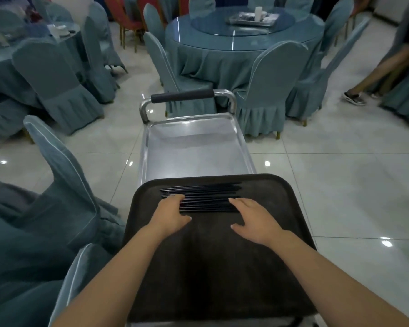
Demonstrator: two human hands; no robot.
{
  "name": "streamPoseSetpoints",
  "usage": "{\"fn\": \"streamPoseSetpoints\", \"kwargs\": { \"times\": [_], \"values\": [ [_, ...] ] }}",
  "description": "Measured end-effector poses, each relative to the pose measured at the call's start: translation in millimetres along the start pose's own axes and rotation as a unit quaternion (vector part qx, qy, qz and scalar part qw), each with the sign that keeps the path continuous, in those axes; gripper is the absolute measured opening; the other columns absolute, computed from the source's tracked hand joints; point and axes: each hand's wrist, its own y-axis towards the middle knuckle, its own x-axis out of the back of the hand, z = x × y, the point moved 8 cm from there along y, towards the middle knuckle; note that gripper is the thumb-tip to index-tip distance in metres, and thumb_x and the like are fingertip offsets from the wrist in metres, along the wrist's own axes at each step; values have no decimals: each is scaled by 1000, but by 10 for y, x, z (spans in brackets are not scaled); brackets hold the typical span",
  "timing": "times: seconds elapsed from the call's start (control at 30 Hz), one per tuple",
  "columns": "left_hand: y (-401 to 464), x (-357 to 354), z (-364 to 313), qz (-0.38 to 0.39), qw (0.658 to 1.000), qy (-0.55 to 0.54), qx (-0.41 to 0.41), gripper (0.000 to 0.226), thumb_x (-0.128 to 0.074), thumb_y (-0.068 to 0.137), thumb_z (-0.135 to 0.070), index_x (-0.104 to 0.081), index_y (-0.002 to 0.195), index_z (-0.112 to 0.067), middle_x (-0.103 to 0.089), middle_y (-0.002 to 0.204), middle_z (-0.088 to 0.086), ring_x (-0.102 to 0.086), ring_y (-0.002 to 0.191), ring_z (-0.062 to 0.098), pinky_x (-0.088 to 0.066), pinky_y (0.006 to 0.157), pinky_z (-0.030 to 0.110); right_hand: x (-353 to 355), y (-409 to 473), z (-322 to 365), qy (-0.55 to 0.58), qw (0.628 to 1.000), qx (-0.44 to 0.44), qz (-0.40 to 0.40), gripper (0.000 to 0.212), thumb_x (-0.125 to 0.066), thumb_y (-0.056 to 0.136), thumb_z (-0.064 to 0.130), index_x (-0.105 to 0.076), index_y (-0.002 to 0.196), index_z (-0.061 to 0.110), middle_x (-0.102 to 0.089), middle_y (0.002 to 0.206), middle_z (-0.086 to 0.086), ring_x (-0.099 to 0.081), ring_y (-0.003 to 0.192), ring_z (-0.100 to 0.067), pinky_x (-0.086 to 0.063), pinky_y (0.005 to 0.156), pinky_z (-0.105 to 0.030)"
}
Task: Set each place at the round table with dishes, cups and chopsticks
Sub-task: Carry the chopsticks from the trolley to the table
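Currently both hands lie spread and flat on the dark tray (222, 267), left hand (172, 214) with fingertips on the near left part of the black chopsticks (201, 197), right hand (252, 219) touching their right ends, neither one gripping. Chopsticks lie as a loose sideways bundle at the tray's far end, the tray resting on a steel cart (194, 147) with its far shelf bare, and the round bench (243, 41) stands well beyond, ringed by covered chairs (269, 90). Step appears to be gathering chopsticks; next move calls for closing fingers round a pair or handful, then carrying them to a place setting.
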Motion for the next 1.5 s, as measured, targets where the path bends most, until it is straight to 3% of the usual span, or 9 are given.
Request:
{"fn": "streamPoseSetpoints", "kwargs": {
  "times": [0.17,0.27,0.4,0.53,0.67,0.73,0.83,1.1,1.5],
  "values": [
    [557,-178,167,61,992,105,-30,68,-78,68,-31,-48,129,-21,-50,128,2,-45,123,24,-42,104,39,-179,495,-133,-46,998,-25,44,85,-63,87,43,-14,153,20,-19,159,-5,-16,146,-22,-16,119,-35],
    [803,-307,276,98,977,187,-40,89,-76,73,-32,-28,146,-15,-35,146,6,-29,137,26,-30,113,39,-373,781,-195,-81,992,-33,90,94,-64,85,46,-5,154,20,-8,161,-7,-7,148,-24,-12,120,-39],
    [1057,-459,428,137,954,263,-42,107,-75,77,-37,-5,153,-13,-7,160,10,-3,148,28,-9,121,45,-609,1086,-251,-111,983,-41,143,104,-69,82,44,2,154,19,3,161,-7,3,148,-24,-7,121,-44],
    [1238,-569,468,156,942,291,-63,116,-77,73,-42,2,153,-14,-3,160,8,0,148,28,-5,121,46,-698,1312,-256,-138,975,-26,172,105,-70,81,37,3,154,19,4,161,-9,4,148,-26,-3,121,-45],
    [1399,-578,417,151,937,303,-82,108,-76,68,-46,-14,150,-12,-19,152,10,-18,142,30,-14,119,46,-662,1490,-222,-148,974,-6,171,105,-72,75,40,-6,153,16,-16,157,-12,-14,145,-29,-9,120,-46],
    [1469,-522,365,123,938,309,-100,92,-73,68,-46,-27,141,-13,-32,140,8,-31,130,28,-25,115,41,-629,1573,-177,-151,977,8,149,99,-73,73,40,-17,150,13,-30,147,-11,-28,137,-29,-21,117,-43],
    [1495,-544,373,128,941,295,-103,89,-72,67,-43,-28,138,-15,-36,132,5,-36,122,25,-32,108,37,-629,1634,-106,-158,979,20,126,82,-72,72,39,-33,139,13,-41,131,-9,-40,120,-26,-36,103,-39],
    [1457,-575,418,128,945,282,-101,95,-72,65,-46,-25,142,-16,-32,135,4,-32,124,24,-33,107,36,-693,1606,-67,-154,981,4,117,62,-71,76,34,-42,126,12,-46,123,-8,-45,113,-25,-39,94,-36],
    [1209,-564,392,78,942,290,-148,55,-64,74,-49,-47,118,-21,-43,122,1,-38,114,22,-31,103,35,-853,1219,-66,-107,983,-12,145,38,-58,88,17,-46,123,13,-53,123,-7,-50,113,-24,-43,94,-34]
  ]
}}
